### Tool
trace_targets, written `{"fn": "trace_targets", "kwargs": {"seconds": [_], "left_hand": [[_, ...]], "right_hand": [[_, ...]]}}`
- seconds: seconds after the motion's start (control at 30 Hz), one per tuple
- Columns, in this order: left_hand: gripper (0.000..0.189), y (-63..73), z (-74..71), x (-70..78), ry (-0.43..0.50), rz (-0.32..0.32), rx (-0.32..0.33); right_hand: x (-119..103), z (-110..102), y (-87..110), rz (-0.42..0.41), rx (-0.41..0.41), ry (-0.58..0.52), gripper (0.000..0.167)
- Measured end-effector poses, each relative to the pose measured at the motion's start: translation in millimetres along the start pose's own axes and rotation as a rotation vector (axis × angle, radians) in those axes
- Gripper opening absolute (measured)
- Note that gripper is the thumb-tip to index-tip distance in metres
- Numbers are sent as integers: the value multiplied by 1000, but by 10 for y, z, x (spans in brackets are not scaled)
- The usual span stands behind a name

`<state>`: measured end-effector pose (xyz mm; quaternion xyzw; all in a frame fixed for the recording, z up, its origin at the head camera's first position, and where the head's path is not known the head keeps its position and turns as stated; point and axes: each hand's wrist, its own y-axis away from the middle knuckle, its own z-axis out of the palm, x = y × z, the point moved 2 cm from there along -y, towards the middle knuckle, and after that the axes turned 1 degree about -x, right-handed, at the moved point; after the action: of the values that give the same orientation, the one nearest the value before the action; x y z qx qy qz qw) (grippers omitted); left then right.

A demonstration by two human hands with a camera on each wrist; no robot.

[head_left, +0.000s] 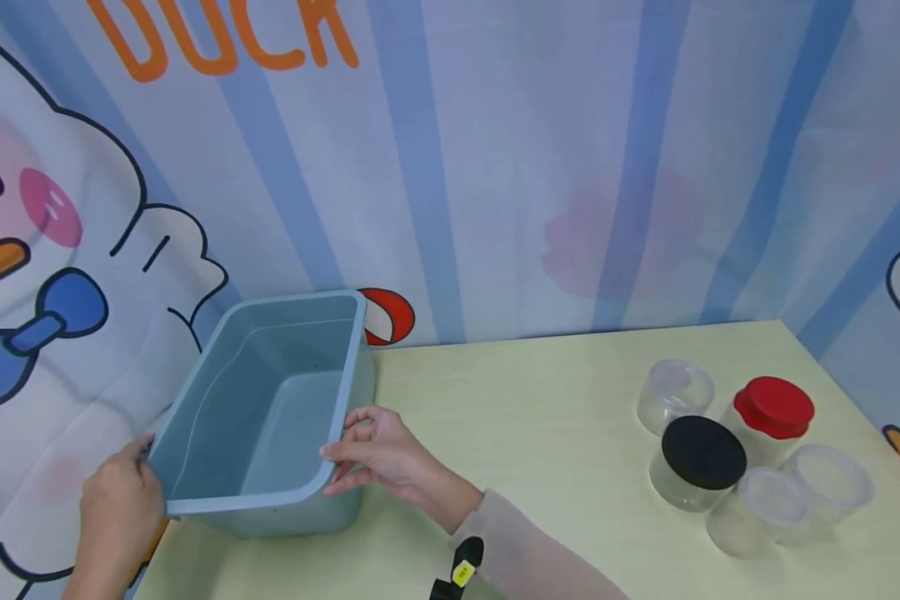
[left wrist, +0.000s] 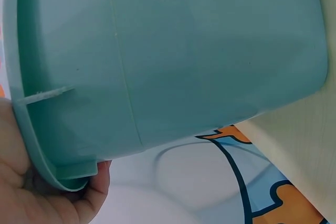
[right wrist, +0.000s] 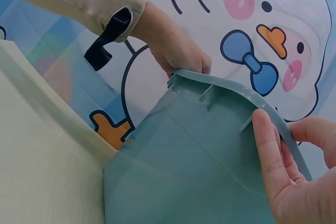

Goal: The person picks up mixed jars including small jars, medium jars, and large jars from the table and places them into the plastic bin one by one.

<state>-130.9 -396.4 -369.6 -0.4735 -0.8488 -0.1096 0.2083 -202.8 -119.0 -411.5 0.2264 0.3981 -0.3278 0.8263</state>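
"Where's the bin [head_left: 228,400]?"

"At the left end of the surface [head_left: 510,433] — the left grip [head_left: 120,504] curled round its rim by the near-left corner, the right grip [head_left: 378,450] pinching the right side of the rim."

"How far along, then?"

"It's in hand — that much is done. Handling it looks unfinished, I'd judge, with both grips on it. The five containers [head_left: 703,454] stand outside it, grouped at the right end, untouched."
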Motion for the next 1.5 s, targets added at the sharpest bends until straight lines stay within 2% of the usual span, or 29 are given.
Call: {"fn": "trace_targets", "kwargs": {"seconds": [0.23, 0.73, 1.0, 1.13, 1.33, 1.5], "left_hand": [[45, 16, 11, -1, -1, 8, -9], [45, 60, 29, 20, -7, 45, 49], [45, 75, 38, 25, 12, 23, 29], [44, 96, 44, 48, 9, 34, 49], [44, 105, 55, 48, 4, 37, 36], [44, 120, 59, 71, 6, 63, 54]], "right_hand": [[5, -11, 25, 0, -3, -1, 29], [-2, -23, 82, 2, 12, 8, 29], [-7, -41, 96, -9, 5, 7, 29], [-6, -53, 99, -14, 3, 6, 30], [-13, -65, 119, -33, 0, 14, 28], [-29, -78, 139, -39, -10, 6, 28]]}}
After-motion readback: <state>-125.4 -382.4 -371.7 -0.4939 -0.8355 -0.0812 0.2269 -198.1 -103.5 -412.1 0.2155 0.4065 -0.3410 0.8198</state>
